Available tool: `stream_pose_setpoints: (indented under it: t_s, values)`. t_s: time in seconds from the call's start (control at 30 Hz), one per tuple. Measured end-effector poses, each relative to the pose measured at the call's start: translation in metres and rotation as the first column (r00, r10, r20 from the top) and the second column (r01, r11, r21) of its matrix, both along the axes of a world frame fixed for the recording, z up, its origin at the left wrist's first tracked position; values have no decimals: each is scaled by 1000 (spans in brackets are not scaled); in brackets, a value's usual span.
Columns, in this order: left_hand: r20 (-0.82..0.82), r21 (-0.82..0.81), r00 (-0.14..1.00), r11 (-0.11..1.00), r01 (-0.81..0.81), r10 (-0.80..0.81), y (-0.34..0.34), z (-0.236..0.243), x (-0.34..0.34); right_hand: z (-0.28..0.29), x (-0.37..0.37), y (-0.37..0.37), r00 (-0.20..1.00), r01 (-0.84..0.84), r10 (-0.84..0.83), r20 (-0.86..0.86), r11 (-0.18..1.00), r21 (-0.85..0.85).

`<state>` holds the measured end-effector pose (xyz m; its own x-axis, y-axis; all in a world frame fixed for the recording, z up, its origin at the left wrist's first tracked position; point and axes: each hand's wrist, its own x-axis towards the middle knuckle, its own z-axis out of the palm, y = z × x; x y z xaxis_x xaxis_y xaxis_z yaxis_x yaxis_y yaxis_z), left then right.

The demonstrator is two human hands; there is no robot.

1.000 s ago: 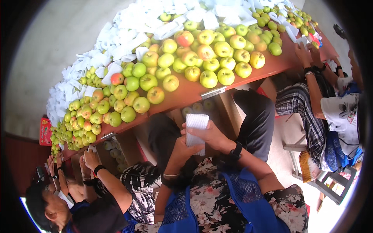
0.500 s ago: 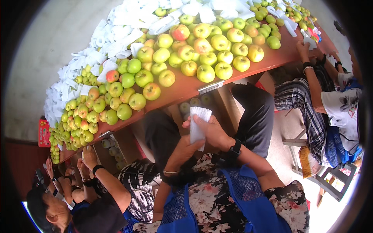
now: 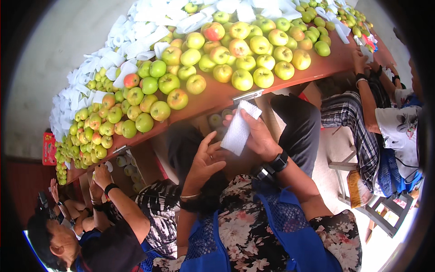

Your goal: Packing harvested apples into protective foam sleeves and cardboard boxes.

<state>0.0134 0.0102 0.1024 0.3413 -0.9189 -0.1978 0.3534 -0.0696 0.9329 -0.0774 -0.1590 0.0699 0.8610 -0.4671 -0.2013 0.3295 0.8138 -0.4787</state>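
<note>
My right hand (image 3: 260, 135) grips a white foam net sleeve (image 3: 241, 129) above my lap, its upper end tilted to the right. The sleeve looks flat, and I cannot tell whether anything is inside it. Just left of the sleeve's lower end, my left hand (image 3: 207, 159) has its fingers apart and holds nothing. Ahead of both hands, many green and reddish apples (image 3: 242, 80) lie on the reddish-brown table (image 3: 308, 73). More white foam sleeves (image 3: 149, 43) are heaped behind the apples.
Below the table edge sits an open cardboard box (image 3: 276, 115) beside my knees, with wrapped fruit partly visible. A co-worker (image 3: 122, 222) sits close on my left, another (image 3: 385, 122) on my right. A metal latch (image 3: 248, 96) sits on the table edge. A wooden stool (image 3: 380, 213) stands at right.
My left hand has let go of the sleeve's lower end and opened to the left. My right hand has raised the sleeve slightly and tilted it.
</note>
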Motion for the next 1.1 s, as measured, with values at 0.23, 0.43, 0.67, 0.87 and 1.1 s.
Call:
stream_pose_setpoints:
  t_s: [0.23, 0.43, 0.67, 0.87, 1.1]
  values:
    - [98, -23, 992, 996, -81, 83, -9, -24, -11, 0, 4, 13, 996, -79, 77, -35, 993, -90]
    - [206, -57, 943, 965, -255, 261, -7, -33, -10, 8, 1, 22, 979, -205, 192, -72, 922, -329]
    - [173, -119, 853, 870, -478, 492, 3, -29, 3, 31, -11, -4, 987, 135, -163, 5, 803, -581]
    - [231, -100, 880, 910, -403, 416, 5, -41, 8, 15, -4, 1, 981, -67, -115, -158, 564, -823]
    - [254, -133, 846, 883, -450, 469, -6, -36, 6, 10, -7, 5, 982, -170, 51, -182, 657, -735]
